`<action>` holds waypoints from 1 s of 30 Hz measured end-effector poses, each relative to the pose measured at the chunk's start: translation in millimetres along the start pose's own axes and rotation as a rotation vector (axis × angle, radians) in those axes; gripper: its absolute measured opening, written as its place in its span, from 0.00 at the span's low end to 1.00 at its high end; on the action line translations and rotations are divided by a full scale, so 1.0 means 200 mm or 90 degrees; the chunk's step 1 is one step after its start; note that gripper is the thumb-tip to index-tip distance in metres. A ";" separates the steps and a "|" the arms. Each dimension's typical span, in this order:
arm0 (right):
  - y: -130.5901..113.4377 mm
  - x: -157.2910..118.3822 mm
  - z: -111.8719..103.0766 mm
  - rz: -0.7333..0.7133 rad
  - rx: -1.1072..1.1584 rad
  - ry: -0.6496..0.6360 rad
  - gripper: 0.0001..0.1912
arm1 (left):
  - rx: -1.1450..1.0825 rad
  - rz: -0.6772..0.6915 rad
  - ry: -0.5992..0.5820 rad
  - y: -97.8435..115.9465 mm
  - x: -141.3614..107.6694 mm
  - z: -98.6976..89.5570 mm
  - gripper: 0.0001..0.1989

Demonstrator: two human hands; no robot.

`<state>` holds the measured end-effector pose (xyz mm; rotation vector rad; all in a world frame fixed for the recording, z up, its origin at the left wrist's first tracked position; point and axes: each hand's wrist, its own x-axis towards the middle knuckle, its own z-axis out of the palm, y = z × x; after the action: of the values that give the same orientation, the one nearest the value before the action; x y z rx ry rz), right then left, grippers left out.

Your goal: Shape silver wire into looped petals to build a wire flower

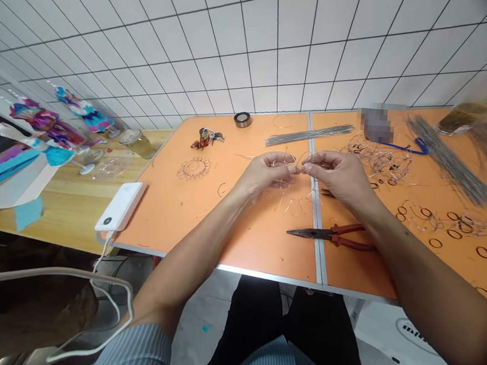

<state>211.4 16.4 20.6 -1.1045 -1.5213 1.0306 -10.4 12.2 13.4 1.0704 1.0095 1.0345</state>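
Observation:
My left hand (269, 172) and my right hand (331, 171) meet above the orange table, near the seam between its two halves. Each is closed with the fingertips pinching a thin looped wire piece (284, 181), whose fine loops show around the fingers. Below my right hand lie red-handled long-nose pliers (334, 235), their jaws pointing left. A flower-shaped wire ring (193, 169) rests to the left of my left hand. To the right of my right hand is a tangle of bent wires (384, 159).
Straight wire bundles (309, 136) (453, 164) lie at the back and right. Dark rings (435, 243) are scattered at the right. A tape roll (243, 119), keys (208, 138) and a white power bank (120, 206) are on the left half. A jar (460, 117) stands back right.

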 end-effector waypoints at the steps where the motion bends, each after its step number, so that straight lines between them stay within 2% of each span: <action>1: 0.00 -0.01 0.01 0.001 -0.008 -0.016 0.07 | 0.027 0.003 0.000 0.00 0.00 0.00 0.21; 5: -0.02 -0.03 0.02 0.003 -0.013 -0.046 0.08 | 0.084 0.042 0.009 -0.01 -0.01 0.03 0.19; 10: -0.03 -0.03 0.01 -0.030 -0.043 -0.011 0.14 | 0.049 0.055 0.045 -0.02 -0.02 0.05 0.17; 17: -0.03 -0.04 0.01 0.044 0.011 -0.014 0.16 | 0.031 0.048 0.059 -0.02 -0.01 0.04 0.10; 23: -0.02 -0.03 0.02 0.064 0.054 -0.024 0.18 | 0.017 0.087 0.032 -0.04 -0.02 0.04 0.11; 26: -0.02 -0.03 0.01 0.043 0.043 -0.029 0.18 | 0.012 0.080 0.030 -0.05 -0.02 0.04 0.12; 30: -0.03 -0.02 0.01 0.012 0.039 -0.020 0.13 | 0.006 0.057 0.037 -0.05 -0.02 0.04 0.14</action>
<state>209.2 10.8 24.6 -1.0659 -1.4972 1.1050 -1.8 6.1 6.4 1.1064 1.0219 1.1399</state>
